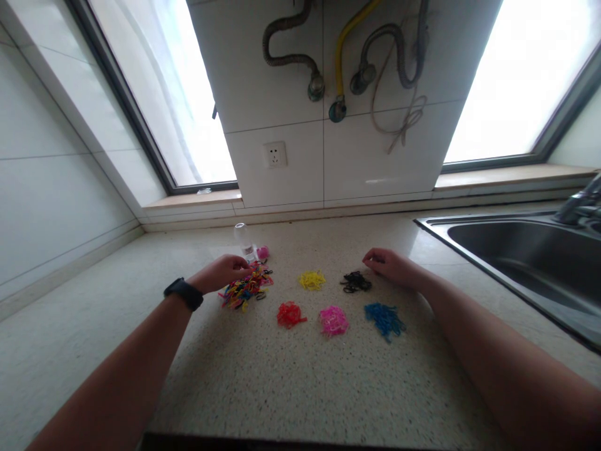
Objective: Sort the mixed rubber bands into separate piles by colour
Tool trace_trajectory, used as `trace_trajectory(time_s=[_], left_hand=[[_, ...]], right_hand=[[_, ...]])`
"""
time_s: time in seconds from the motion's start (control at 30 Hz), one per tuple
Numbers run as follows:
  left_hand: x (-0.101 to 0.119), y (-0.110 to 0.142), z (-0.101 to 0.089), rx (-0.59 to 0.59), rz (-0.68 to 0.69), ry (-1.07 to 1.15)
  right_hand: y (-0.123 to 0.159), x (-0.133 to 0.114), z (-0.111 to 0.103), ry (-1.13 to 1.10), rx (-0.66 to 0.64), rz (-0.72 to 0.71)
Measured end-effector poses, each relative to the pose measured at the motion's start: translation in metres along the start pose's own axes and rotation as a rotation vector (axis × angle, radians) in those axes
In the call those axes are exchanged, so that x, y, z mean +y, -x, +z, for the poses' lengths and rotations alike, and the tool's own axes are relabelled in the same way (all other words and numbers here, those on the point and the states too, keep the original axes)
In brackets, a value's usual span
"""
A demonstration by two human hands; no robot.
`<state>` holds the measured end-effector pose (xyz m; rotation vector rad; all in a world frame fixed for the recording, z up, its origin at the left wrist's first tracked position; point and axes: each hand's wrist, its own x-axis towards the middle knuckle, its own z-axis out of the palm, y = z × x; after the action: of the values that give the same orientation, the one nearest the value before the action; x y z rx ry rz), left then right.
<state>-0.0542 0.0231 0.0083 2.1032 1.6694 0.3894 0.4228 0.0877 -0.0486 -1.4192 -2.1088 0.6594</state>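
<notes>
Left hand [230, 269], fingers bent, was at mixed bands [246, 289], counter's [282, 388] left part | right hand [385, 265] curled beside black bands [355, 283], toward sink [434, 228] edge | holds couldn't be told | right forearm [493, 354] sweep risked scattering blue bands [384, 319]

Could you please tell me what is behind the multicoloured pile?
Behind the multicoloured pile are a clear container and a small pink object. The left hand covers part of the pile's edge, hiding whatever lies beneath it.
</notes>
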Motion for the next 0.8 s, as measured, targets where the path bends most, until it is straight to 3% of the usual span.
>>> trace_trajectory(time_s=[0.57,0.67,0.8], left_hand=[[0.006,-0.004,0.014,-0.003,0.047,0.076],[0.025,-0.001,0.023,0.001,0.118,0.146],[0.074,0.011,0.046,-0.013,0.147,0.377]], right_hand=[[0.001,0.001,0.001,0.043,-0.005,-0.028],[0.000,-0.001,0.001,0.054,-0.009,-0.029],[0.000,-0.001,0.001,0.034,-0.006,-0.033]])
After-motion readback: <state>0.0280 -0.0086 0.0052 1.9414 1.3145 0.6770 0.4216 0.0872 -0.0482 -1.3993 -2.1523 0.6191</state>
